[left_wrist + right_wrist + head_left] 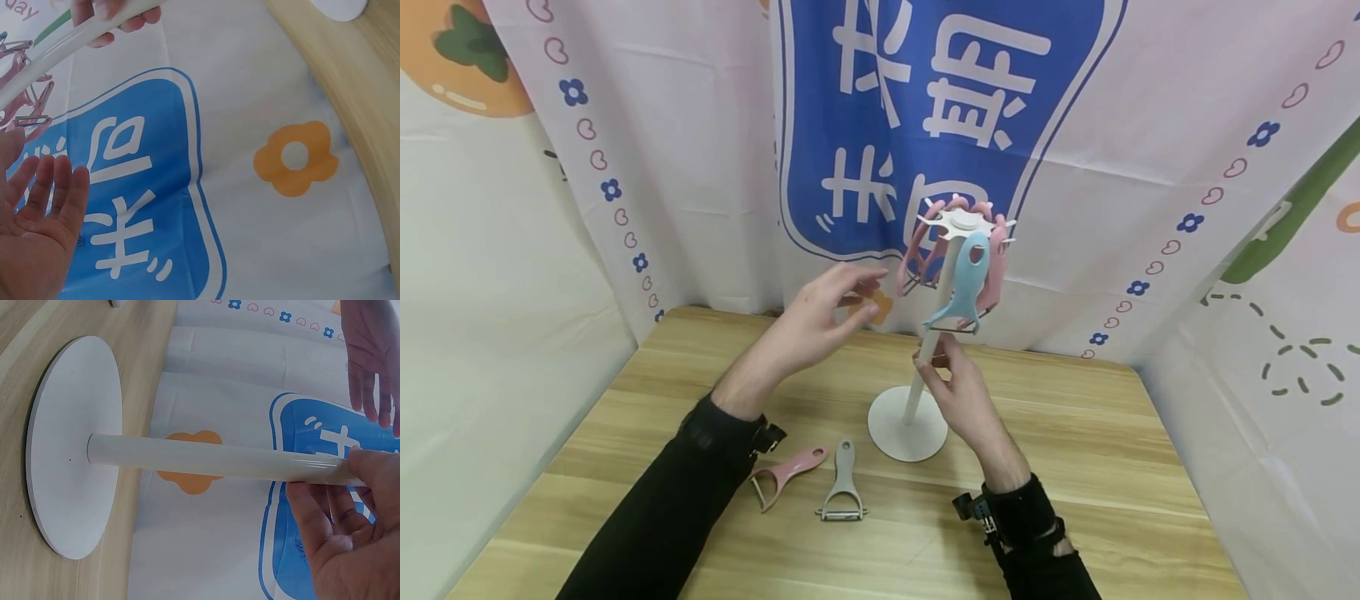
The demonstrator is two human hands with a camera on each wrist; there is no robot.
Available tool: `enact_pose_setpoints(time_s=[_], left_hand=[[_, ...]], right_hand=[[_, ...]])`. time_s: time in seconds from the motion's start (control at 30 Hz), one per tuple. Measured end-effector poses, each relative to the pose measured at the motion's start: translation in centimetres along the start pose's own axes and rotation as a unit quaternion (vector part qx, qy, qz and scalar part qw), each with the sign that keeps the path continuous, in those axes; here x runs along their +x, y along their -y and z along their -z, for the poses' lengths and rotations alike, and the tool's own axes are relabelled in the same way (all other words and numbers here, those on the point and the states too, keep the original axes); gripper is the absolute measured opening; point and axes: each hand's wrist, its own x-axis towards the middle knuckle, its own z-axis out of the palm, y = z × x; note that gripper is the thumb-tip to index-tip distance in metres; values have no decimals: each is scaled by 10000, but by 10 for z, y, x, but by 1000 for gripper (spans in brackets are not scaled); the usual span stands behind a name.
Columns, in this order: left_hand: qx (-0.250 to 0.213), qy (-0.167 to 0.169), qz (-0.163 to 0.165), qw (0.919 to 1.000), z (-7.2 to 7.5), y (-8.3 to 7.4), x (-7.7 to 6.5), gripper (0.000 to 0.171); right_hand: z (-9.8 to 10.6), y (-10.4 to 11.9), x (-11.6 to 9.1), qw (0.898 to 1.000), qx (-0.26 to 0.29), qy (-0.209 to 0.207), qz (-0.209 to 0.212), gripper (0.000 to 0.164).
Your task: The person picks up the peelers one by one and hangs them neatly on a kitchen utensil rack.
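A white rotating-style stand (907,429) has a round base on the table and a hooked top. From its hooks hang a light blue peeler (967,279), facing me, and several pink peelers (997,271) around the sides and back. My right hand (961,390) grips the pole just below the hanging peelers, thumb and fingers on either side of it; the right wrist view shows this hold on the white pole (219,457). To the left of the peelers, my left hand (820,315) is in the air with nothing in it, fingers extended and apart from the stand.
On the wooden table (1060,442), a pink peeler (792,468) and a grey peeler (843,482) lie in front of the base, near my left forearm. A printed cloth (715,167) with a blue panel hangs behind the table, and more cloth borders both sides.
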Motion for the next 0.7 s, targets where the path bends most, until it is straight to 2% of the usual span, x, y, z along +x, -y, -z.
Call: enact_pose_setpoints(time_s=[0.4, 0.7], left_hand=[[243, 242, 164, 9993, -3, 4, -24, 49], [618, 442, 260, 9968, -5, 9, -42, 45]], right_hand=[[0, 1, 0, 10000, -20, -13, 8, 31], [0, 0, 0, 10000, 0, -13, 4, 31]])
